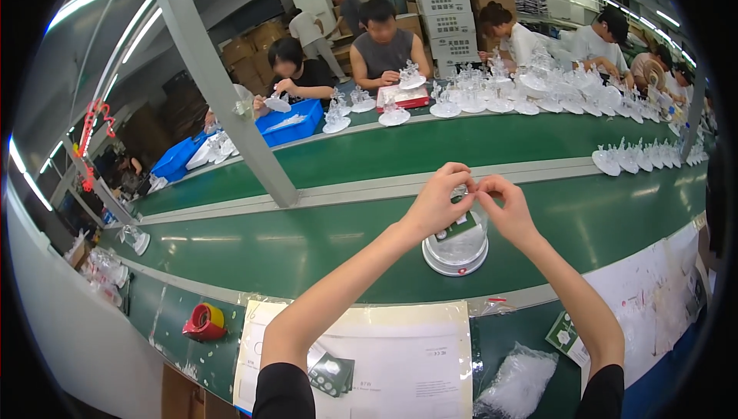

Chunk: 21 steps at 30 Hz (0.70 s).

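At a long green tabletop (pixel 346 248), my left grip (pixel 440 202) and right grip (pixel 507 205) meet above a round white base (pixel 456 256), fingers curled and thumbs close to the fingertips; I cannot tell what, if anything, they pinch. The base sits directly below, near the grey rail (pixel 530 297) along the green surface's near edge, with a green card (pixel 458 227) over its upper part. Bare green runs left from the base to a clear piece (pixel 137 240) at the far left end, and opens to the right as well; behind my hands, a pale divider (pixel 346 192) marks the far edge.

Beyond it, a blue bin (pixel 311 118) holds whitish pieces near a co-worker in black (pixel 307 81), and a second blue bin (pixel 174 160) stands farther left. A red-and-white box (pixel 403 98) sits before a co-worker in grey (pixel 377 58), beside crowded clear figures (pixel 492 96) on discs. More discs (pixel 642 159) line up at right.

Nearest me, a clear plastic bag (pixel 516 382) lies crumpled, its contents too blurred to name, beside a white cardboard sheet (pixel 400 350) bearing green cards (pixel 332 374). A red-and-yellow tape roll (pixel 205 321) rests to the left.
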{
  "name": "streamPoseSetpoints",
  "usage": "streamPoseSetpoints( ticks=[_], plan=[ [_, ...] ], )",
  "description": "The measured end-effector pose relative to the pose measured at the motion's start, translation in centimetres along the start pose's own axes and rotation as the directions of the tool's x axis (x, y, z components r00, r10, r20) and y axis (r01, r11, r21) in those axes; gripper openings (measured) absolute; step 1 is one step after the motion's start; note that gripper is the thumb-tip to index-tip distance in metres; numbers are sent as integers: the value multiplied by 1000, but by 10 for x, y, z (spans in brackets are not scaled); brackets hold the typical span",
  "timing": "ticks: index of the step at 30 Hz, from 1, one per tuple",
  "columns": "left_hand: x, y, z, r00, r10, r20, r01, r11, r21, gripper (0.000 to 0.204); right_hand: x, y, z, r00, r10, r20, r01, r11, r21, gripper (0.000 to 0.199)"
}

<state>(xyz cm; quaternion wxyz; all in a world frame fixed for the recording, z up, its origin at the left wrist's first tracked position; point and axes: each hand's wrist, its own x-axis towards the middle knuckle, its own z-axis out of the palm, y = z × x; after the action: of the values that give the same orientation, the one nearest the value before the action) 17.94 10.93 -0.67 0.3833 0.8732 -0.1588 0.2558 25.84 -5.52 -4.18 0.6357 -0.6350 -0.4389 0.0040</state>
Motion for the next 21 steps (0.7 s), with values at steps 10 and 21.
streamPoseSetpoints(
  ticks=[10,21],
  plan=[
    [-9,1,-3,998,-23,-50,23,1000,7,12,5,3,9,1000,8,2,-8,1000,11,7],
    [-14,-6,-15,997,-41,-73,43,999,27,12,12,0,19,999,-39,28,40,998,-53,8]
  ],
)
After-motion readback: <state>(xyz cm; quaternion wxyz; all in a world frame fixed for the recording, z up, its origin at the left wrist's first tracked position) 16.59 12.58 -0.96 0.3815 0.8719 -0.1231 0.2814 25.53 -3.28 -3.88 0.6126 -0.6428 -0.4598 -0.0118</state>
